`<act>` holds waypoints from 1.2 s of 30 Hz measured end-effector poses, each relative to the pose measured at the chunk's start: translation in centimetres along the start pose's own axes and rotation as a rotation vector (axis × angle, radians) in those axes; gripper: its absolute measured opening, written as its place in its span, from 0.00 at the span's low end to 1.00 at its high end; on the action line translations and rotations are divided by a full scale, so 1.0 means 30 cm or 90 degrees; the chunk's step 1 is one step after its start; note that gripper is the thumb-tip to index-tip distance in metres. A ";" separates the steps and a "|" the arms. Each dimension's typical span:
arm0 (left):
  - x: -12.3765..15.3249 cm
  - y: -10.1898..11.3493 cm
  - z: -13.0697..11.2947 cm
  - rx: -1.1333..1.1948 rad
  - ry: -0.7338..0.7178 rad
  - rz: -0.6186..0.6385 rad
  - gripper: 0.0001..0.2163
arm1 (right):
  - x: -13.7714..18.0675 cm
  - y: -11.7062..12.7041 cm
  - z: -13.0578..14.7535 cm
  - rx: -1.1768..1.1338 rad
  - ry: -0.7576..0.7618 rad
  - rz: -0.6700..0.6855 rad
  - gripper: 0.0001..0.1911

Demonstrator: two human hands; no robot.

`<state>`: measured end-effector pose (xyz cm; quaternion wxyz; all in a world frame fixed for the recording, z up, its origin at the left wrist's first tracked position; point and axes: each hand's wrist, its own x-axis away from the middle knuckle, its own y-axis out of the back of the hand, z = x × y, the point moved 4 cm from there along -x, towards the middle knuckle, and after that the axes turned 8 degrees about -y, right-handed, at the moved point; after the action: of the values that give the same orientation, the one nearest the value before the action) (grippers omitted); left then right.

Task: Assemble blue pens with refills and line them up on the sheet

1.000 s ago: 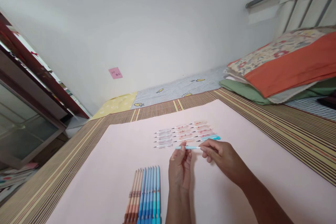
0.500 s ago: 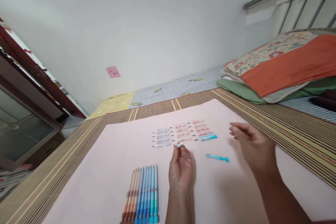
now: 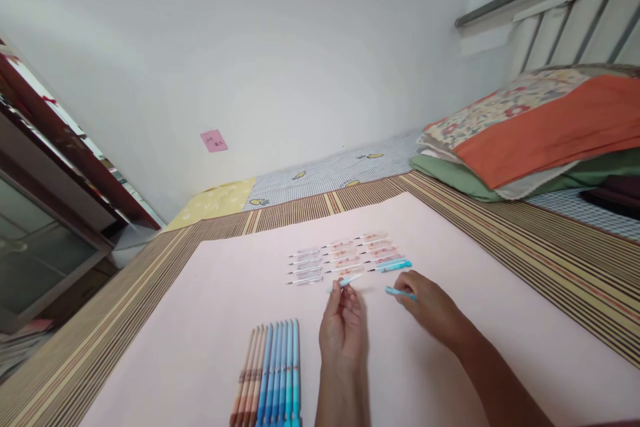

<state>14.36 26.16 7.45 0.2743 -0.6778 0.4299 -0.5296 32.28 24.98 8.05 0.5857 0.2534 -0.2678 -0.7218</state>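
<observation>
My left hand (image 3: 344,330) is palm up, with thumb and fingers pinched on a slim pale blue pen piece (image 3: 351,279) that has a whitish end. To its right, my right hand (image 3: 433,303) grips a bright blue pen barrel (image 3: 397,292), whose near end is hidden by the fingers. The two pieces are apart. Just beyond my hands lie rows of thin white pen refills with dark tips (image 3: 345,261) and clear or pink-patterned parts beside them. A turquoise pen barrel (image 3: 397,266) lies at the right end of the nearest row.
Side by side at the front left lie several brown-and-peach pens (image 3: 249,377) and blue pens (image 3: 279,373). They rest on a pale pink sheet (image 3: 175,327) over a striped mat (image 3: 500,233). Folded bedding (image 3: 545,133) is piled at right, against the wall (image 3: 300,47).
My right hand has moved left and down and taken hold of the blue pen barrel that lay on the sheet. The piece in my left hand has turned to show more of its length.
</observation>
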 end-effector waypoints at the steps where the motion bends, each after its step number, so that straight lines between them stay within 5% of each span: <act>1: 0.001 -0.002 -0.001 -0.001 -0.007 -0.002 0.03 | 0.000 0.005 0.011 -0.090 0.008 0.006 0.04; 4: 0.004 -0.008 -0.003 -0.003 -0.018 -0.005 0.03 | 0.001 0.023 0.041 -0.313 -0.002 0.018 0.12; 7: 0.009 -0.014 -0.007 -0.024 -0.033 0.000 0.03 | 0.013 0.047 0.078 -0.372 -0.007 -0.004 0.16; 17: 0.005 -0.015 -0.016 -0.145 -0.107 0.087 0.03 | 0.037 0.078 0.148 -0.315 0.044 -0.024 0.11; 21: 0.005 -0.016 -0.015 -0.197 -0.132 0.130 0.10 | 0.042 0.080 0.154 -0.268 0.057 -0.008 0.11; 36: -0.004 0.002 -0.012 -0.374 -0.159 0.131 0.21 | 0.057 0.053 0.187 -0.164 0.095 0.093 0.08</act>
<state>13.99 26.28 7.43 0.1696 -0.7406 0.5935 -0.2655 29.28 23.52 13.15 0.6826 0.2091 -0.1461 -0.6849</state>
